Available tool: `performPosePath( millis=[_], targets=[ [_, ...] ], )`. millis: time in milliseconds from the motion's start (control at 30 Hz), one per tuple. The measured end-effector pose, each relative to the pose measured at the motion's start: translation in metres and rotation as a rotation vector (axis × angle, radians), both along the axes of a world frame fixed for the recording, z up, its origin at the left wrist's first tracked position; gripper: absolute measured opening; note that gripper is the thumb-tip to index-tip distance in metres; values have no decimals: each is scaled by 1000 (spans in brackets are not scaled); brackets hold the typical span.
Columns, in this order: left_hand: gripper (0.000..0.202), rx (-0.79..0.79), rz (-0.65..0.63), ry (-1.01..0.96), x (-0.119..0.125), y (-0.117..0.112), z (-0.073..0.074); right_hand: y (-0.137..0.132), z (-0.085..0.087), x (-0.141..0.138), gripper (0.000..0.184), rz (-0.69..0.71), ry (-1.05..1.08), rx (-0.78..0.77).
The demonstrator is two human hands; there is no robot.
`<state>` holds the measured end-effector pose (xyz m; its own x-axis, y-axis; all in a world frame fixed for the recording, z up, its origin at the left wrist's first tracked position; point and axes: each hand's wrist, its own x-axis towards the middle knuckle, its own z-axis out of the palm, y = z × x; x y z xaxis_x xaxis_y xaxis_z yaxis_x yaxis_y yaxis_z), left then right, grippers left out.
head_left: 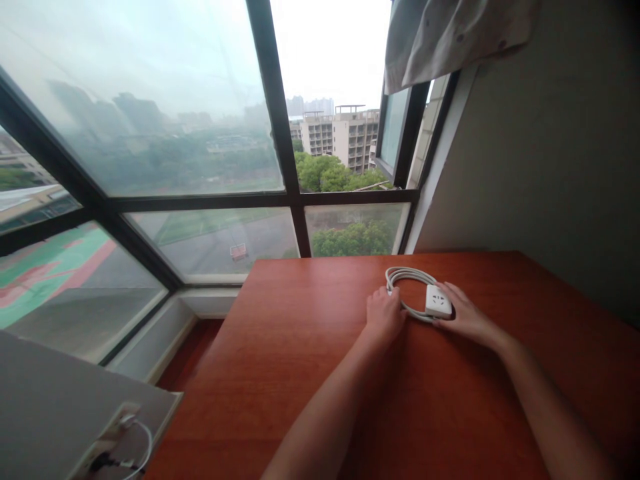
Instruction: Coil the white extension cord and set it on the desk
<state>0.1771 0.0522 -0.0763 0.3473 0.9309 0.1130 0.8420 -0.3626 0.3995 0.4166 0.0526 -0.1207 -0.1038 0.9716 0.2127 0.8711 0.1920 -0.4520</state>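
Left hand (384, 312) curled, fingers closed over the left side of the coiled cord (407, 275). Right hand (463, 312) flat, fingers extended, touching the white socket block (438, 301). Both items lie on the red-brown table (310, 373), near its far edge by the window (200, 167).

Arms: two, bare to the elbow, no sleeves in view
Left hand (384, 313): bare, ungloved
Right hand (465, 315): bare, ungloved

two hands, left (383, 313) and right (463, 313), are resting by one socket (438, 301) and one cable (407, 275) on one counter (300, 373).
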Motion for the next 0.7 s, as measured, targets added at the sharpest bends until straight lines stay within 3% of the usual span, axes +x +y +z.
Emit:
performPosePath(
  millis=[300,433,567,700],
  targets=[
    [70,36,25,3,7,1,1,2,-2,5,86,-41,-35,16],
    [72,38,10,-41,-2,-4,6,-1,9,-3,84,-16,-56,56],
    [62,68,27,-107,-19,-8,11,-2,32,-30,75,0,-28,153],
    [59,124,43,-150,-40,-9,12,-2,54,-79,64,114,121,217]
  ],
)
